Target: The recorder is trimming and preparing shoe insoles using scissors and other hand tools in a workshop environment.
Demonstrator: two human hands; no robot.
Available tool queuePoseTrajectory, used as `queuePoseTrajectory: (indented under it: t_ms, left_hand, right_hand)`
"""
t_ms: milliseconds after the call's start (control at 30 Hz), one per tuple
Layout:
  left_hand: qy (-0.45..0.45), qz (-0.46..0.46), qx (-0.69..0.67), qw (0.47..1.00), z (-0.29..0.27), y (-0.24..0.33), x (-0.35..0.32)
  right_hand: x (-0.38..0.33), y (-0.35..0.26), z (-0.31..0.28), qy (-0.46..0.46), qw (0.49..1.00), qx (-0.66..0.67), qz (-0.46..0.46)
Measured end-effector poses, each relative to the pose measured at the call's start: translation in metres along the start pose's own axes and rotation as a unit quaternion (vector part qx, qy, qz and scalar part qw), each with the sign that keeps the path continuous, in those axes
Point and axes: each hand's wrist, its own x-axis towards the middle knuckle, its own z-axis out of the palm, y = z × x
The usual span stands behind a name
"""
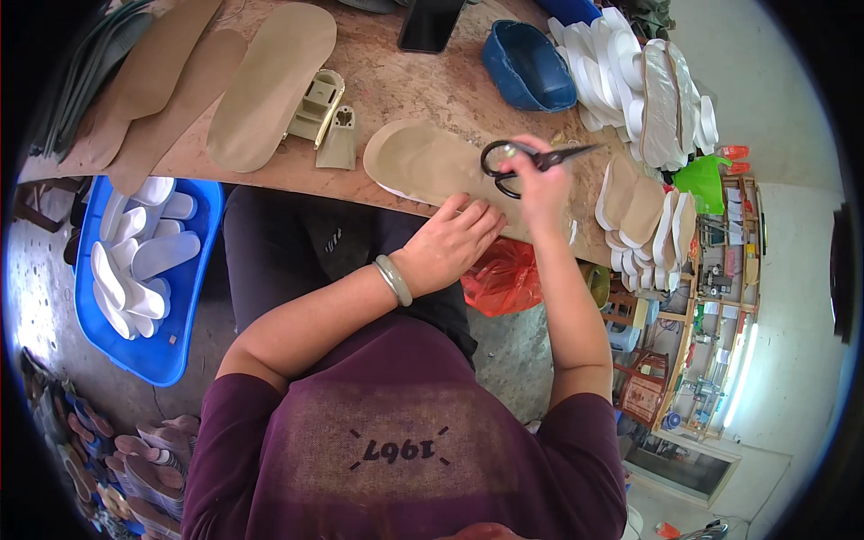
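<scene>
My right hand [542,193] holds a pair of black-handled scissors [551,159] above the bench, the blades pointing right. The hand is slightly blurred. Below and to the left of it lies a tan insole [418,162] with a white edge, along the near side of the bench. My left hand [457,236] rests on the near edge of this insole, fingers laid over it and a little bent. A pale bangle circles the left wrist. The insole's right end is partly hidden by my hands and the scissors.
On the wooden bench [396,90] are large tan sole sheets [274,85], two beige moulded blocks [337,139], a phone [430,25] and a blue bin [531,67]. Stacked soles [639,207] stand at right. A blue tub [202,261] of white pieces and a red bag [504,277] sit below.
</scene>
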Motion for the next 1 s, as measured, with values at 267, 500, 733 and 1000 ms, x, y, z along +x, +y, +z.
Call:
queuePoseTrajectory:
  t_ms: [267, 500, 733, 1000]
  left_hand:
    - [-0.011, -0.009, -0.042, 0.999, -0.002, -0.004, -0.001]
    - [0.016, -0.001, -0.002, 1.000, -0.004, -0.002, 0.001]
    - [0.022, -0.009, -0.019, 1.000, -0.001, -0.005, -0.002]
    - [-0.032, 0.006, -0.039, 0.999, -0.004, -0.004, 0.001]
  right_hand:
    - [0.004, -0.040, -0.004, -0.217, 0.952, -0.181, -0.119]
    - [0.012, 0.001, -0.001, 0.028, 0.980, 0.140, 0.137]
    - [-0.005, -0.013, -0.023, -0.104, 0.985, 0.010, 0.136]
    - [0.000, -0.014, 0.015, -0.070, 0.971, -0.162, -0.162]
